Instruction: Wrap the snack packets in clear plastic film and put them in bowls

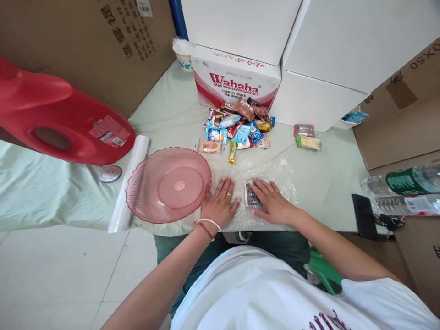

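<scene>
Flat on the left part of a clear plastic bag (282,176) rests my left hand (220,201), fingers stretched out. Just left of it stands an oval pink plastic tray (137,188). My right hand (271,201) lies spread on the bag, its fingers partly over a small black packet (250,196) with white print. Whether the packet is inside the bag or on top, I cannot tell. Beyond the hands is a heap of wrapped snacks (242,133), with a yellow snack packet (233,152) at its near side.
A plastic film roll (129,183), a round lid (110,173) and a red jug (75,119) stand left. Behind the snacks is a Wahaba-style water carton (237,78). Two snack packs (308,137), a phone (364,215) and bottles (405,181) lie right.
</scene>
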`<action>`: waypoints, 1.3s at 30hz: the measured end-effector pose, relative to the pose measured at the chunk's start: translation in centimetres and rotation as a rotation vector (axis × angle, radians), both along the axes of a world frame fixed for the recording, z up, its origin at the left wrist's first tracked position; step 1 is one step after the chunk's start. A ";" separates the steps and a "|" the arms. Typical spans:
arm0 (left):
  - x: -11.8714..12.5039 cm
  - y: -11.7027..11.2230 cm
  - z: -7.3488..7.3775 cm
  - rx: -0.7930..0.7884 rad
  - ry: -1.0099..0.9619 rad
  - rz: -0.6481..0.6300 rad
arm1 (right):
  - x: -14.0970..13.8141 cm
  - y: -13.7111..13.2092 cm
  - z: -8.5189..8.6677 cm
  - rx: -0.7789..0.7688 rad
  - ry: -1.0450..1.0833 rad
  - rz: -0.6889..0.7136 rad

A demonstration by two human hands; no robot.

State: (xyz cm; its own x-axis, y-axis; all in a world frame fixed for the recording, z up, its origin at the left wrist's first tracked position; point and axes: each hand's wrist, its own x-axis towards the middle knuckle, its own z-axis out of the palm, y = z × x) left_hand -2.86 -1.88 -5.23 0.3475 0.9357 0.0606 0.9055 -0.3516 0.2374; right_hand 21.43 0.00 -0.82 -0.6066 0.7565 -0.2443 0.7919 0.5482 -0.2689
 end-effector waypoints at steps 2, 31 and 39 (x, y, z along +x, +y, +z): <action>0.0 0.0 0.0 -0.005 0.009 0.003 | 0.4 0.5 0.2 0.022 -0.008 -0.007; -0.1 0.1 -0.4 -0.036 -0.009 0.011 | -6.0 21.1 5.8 0.399 0.058 -0.220; -0.3 0.3 -0.2 -0.009 -0.032 0.028 | 5.3 8.8 6.9 -0.296 0.607 -0.422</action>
